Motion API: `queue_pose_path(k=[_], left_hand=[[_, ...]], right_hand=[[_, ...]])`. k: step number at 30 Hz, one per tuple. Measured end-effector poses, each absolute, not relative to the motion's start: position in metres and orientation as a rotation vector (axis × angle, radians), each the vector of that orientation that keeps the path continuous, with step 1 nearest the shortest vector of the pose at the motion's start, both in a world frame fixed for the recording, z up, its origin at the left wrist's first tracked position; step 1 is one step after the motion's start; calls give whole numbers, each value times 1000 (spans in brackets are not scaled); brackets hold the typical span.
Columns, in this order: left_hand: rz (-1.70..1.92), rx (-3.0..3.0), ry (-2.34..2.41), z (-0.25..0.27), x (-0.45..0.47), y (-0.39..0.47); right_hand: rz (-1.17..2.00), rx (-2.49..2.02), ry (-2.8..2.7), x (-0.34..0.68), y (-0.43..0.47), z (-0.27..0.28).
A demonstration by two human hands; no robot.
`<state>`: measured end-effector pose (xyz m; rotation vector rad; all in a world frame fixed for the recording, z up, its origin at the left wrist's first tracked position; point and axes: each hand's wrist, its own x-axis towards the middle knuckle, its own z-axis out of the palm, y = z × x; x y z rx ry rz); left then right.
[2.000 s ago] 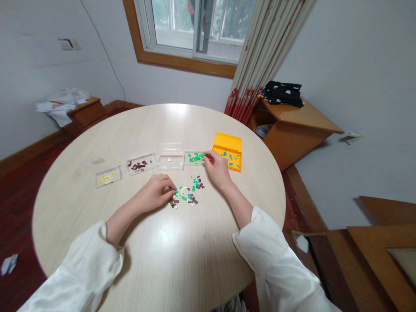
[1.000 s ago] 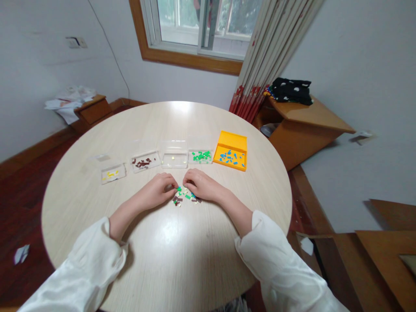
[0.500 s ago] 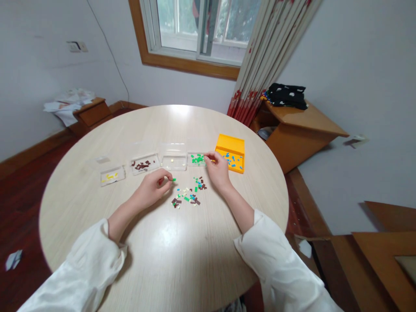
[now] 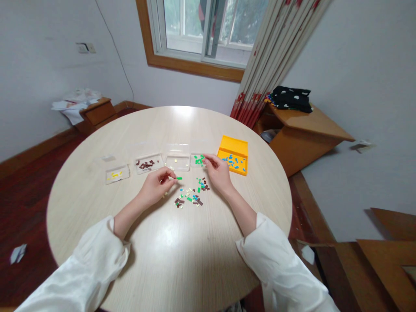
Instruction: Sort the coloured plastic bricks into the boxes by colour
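Observation:
My left hand (image 4: 157, 186) is closed in a pinch on a small green building brick (image 4: 179, 178), just above the table. My right hand (image 4: 219, 173) has its thumb and fingers pinched together at the right side of a clear box of green bricks (image 4: 193, 164). Whatever its fingertips hold is too small to make out. Between and in front of both hands lies a loose pile of tiny green, brown, blue and cream bricks (image 4: 189, 199).
Left of the green box stand open clear boxes with cream (image 4: 178, 168), brown (image 4: 138, 170) and yellow bricks (image 4: 108, 180). A yellow case (image 4: 234, 144) with blue bricks stands behind my right hand. The round table (image 4: 175, 264) carries everything.
The view has shifted slightly, moving the scene to the right. My left hand still pinches the green brick, a little farther right. My right hand stays by the box of green bricks.

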<state>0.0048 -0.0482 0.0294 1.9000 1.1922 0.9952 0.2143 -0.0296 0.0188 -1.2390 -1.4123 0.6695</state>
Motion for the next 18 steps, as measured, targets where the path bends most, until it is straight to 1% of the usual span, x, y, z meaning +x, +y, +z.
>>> queue_pose_path(k=[4, 7, 14, 18], left_hand=[[1033, 1794, 1143, 26, 9, -48], [1045, 1731, 1142, 24, 11, -49], [1059, 1745, 1156, 20, 9, -45], [948, 1937, 1207, 21, 6, -44]], right_hand=[[706, -1064, -1853, 193, -49, 25], [712, -975, -1981, 182, -58, 26], [639, -1094, -1871, 186, -52, 25], [642, -1218, -1634, 199, -40, 23]])
